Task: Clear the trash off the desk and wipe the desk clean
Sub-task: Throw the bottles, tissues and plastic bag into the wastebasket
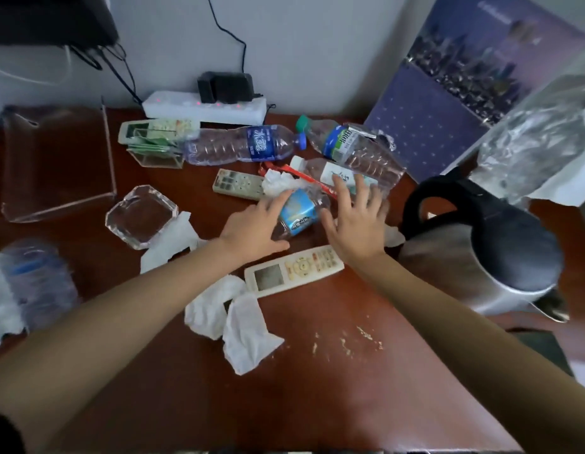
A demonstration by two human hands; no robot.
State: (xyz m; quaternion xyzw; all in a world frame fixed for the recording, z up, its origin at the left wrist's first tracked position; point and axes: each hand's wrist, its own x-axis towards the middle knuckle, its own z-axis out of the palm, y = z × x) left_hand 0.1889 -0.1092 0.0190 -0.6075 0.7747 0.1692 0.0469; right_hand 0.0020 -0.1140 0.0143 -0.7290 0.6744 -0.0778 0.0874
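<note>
Head view, bottle [299, 214] between left hand [252, 231] (seemingly gripping), right hand [353, 224]

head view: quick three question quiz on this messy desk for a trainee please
1. True or false: the right grip holds a tissue.
2. The left grip touches: A) the small blue-label bottle, B) the kettle, C) the glass ashtray.
3. What colour is the cap of the bottle nearest the poster?
Key: 1 false; 2 A; 3 green.
</note>
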